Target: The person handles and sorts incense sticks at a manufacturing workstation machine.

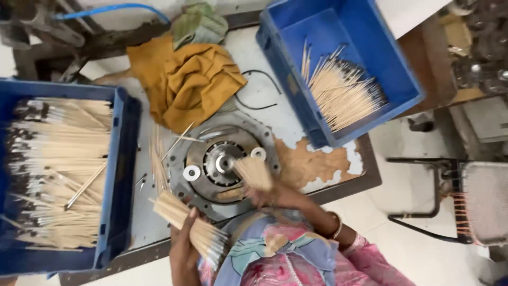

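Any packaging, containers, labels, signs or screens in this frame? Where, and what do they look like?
No labels, signs or screens visible.
Blue crate, left: rectangular plastic bin at the left table edge, full of pale wooden sticks with metal-tipped ends.
Blue crate, top right: rectangular plastic bin, tilted, with a smaller pile of pale sticks in one corner.
Left hand holds a stick bundle; right hand holds a blurred bunch at the round metal machine plate.

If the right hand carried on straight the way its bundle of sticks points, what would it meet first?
The right hand holds a blurred bundle of pale wooden sticks aimed up-left at the round grey metal machine disc. The first thing in line looks like the disc's shiny central hub, though depth is unclear.
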